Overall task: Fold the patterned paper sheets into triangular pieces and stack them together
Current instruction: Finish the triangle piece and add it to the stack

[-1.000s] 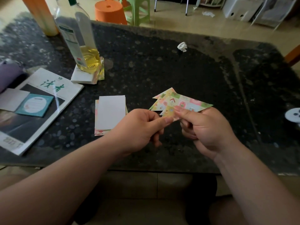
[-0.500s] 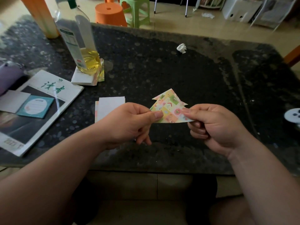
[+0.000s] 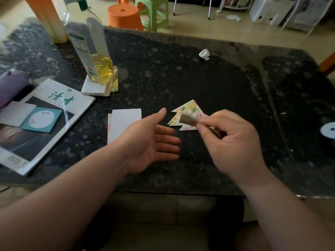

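Observation:
A stack of folded patterned triangles (image 3: 188,111) lies on the dark stone table (image 3: 199,78), fanned so its points jut left. My right hand (image 3: 233,142) hovers just in front of the stack and pinches a folded patterned piece (image 3: 188,120), which is blurred. My left hand (image 3: 154,140) is palm up with straight fingers and holds nothing, left of that piece. A pile of unfolded sheets (image 3: 125,124), white side up with patterned edges showing, lies to the left of my left hand.
An oil bottle (image 3: 90,51) stands on a second paper pad (image 3: 97,86) at the back left. A magazine (image 3: 41,120) with a teal note pad lies at the left edge. A crumpled paper ball (image 3: 204,54) sits at the back. Stools stand beyond the table.
My left hand has let go of the folded piece and opened palm up. My right hand alone keeps the piece and has turned it above the triangle stack.

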Available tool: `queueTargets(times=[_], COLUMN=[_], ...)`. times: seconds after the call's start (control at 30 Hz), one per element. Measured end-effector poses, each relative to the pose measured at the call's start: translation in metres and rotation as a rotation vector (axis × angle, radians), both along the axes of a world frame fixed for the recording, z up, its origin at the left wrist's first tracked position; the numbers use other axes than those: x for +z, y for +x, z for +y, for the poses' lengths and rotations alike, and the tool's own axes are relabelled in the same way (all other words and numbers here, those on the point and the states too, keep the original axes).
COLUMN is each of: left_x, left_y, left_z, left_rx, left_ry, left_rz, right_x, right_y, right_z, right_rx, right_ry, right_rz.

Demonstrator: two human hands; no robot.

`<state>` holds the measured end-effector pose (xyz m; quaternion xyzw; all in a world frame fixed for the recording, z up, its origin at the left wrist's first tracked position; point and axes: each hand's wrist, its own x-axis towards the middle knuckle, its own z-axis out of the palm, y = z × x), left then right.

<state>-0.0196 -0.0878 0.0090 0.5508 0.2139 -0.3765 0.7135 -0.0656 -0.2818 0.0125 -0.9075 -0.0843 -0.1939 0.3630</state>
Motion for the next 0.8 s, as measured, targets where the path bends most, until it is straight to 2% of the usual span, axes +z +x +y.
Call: queueTargets(times=[0.07, 0.13, 0.23, 0.33, 0.4, 0.47, 0.57, 0.63, 0.73, 0.8], left_x=[0.003, 0.004, -0.001, -0.003, -0.001, 0.000, 0.002, 0.003, 0.005, 0.006], left_y=[-0.001, -0.001, 0.000, 0.000, -0.001, -0.004, -0.008, -0.008, -0.008, -0.010], left_z=[-0.001, -0.001, 0.000, 0.003, 0.005, 0.004, -0.001, -0.003, -0.001, 0.000], left_rx=[-0.040, -0.053, -0.043, -0.147, -0.244, -0.325, -0.417, -0.428, -0.456, -0.501], left_ry=[-0.180, -0.243, -0.052, 0.144, 0.174, 0.150, 0.147, 0.159, 0.157, 0.156], left_rz=[0.030, -0.045, -0.188, -0.317, -0.372, -0.416, -0.479, -0.515, -0.576, -0.617], right_x=[-0.005, -0.007, -0.002, 0.014, 0.020, 0.019, 0.018, 0.019, 0.022, 0.021], right_y=[-0.003, -0.006, -0.008, -0.006, 0.001, 0.009, 0.007, 0.005, 0.007, 0.005], right_z=[0.005, 0.011, 0.012, 0.002, -0.004, -0.007, 0.003, 0.008, 0.006, 0.007], right_rx=[0.069, 0.148, 0.291, 0.240, 0.054, -0.069, 0.016, 0.054, 0.023, -0.009], right_ry=[-0.060, -0.126, -0.125, 0.053, 0.282, 0.485, 0.626, 0.684, 0.828, 0.853], right_rz=[0.007, 0.042, 0.192, 0.343, 0.400, 0.553, 0.748, 0.780, 0.796, 0.784])
